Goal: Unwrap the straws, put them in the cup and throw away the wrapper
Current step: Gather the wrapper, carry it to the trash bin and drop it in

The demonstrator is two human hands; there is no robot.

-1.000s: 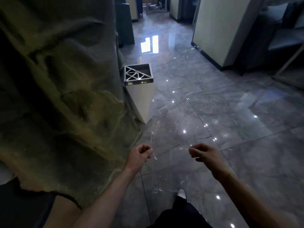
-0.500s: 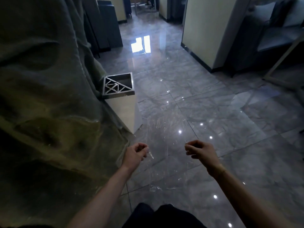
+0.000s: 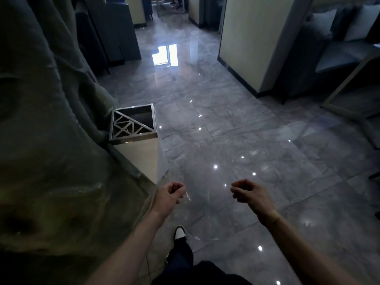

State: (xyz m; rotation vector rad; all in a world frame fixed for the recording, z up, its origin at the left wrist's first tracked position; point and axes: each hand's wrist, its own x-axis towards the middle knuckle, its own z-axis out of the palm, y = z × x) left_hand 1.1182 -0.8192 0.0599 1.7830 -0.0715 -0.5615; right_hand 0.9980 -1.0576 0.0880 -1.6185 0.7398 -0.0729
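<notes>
A clear plastic wrapper point(image 3: 205, 187) is stretched between my two hands above the floor. It is almost see-through; only faint edges and glints show. My left hand point(image 3: 169, 194) pinches its left side and my right hand point(image 3: 249, 192) pinches its right side, both with fingers closed. A square white waste bin point(image 3: 141, 155) with a metal lattice over half of its top stands ahead and to the left of my left hand, its other half an open hole. No straws and no cup are in view.
A rough rock-like column point(image 3: 51, 140) fills the left side, right against the bin. Glossy grey floor tiles point(image 3: 236, 124) stretch ahead. A cream partition wall point(image 3: 250, 42) and dark seats point(image 3: 339, 48) stand at the right. My shoe point(image 3: 180, 233) is below my hands.
I have walked forward: the bin has come nearer and lower in view. Both hands keep the same pinch on the wrapper.
</notes>
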